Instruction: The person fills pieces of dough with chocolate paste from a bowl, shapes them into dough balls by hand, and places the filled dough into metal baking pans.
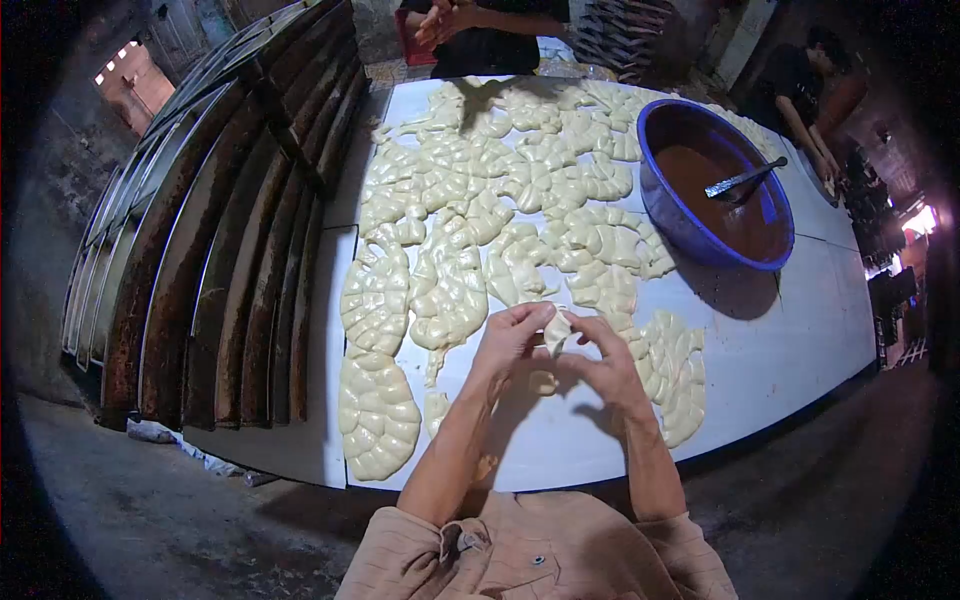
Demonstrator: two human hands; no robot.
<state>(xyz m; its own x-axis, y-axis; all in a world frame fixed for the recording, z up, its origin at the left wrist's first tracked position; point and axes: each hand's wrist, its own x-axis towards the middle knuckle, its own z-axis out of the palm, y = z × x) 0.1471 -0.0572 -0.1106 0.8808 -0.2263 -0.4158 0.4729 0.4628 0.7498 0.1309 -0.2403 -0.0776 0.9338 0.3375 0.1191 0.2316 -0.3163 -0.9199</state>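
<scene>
Both my hands are raised over the near part of the white table, pinching a small pale piece of dough (557,333) between them. My left hand (512,340) has its thumb and fingers closed on the piece's left side. On the right side, my right hand (607,368) grips it with thumb and fingertips. A small dough lump (543,383) lies just beneath my hands. Around them, joined flattened pieces of pale, shiny dough (447,280) cover much of the table (560,452).
A blue tub (668,215) of brown paste, with a metal-handled utensil (745,178) in it, stands at the right. Rusty-edged trays (215,250) lean in a row on the left. One person (490,35) stands across the table; another person (795,95) is at far right.
</scene>
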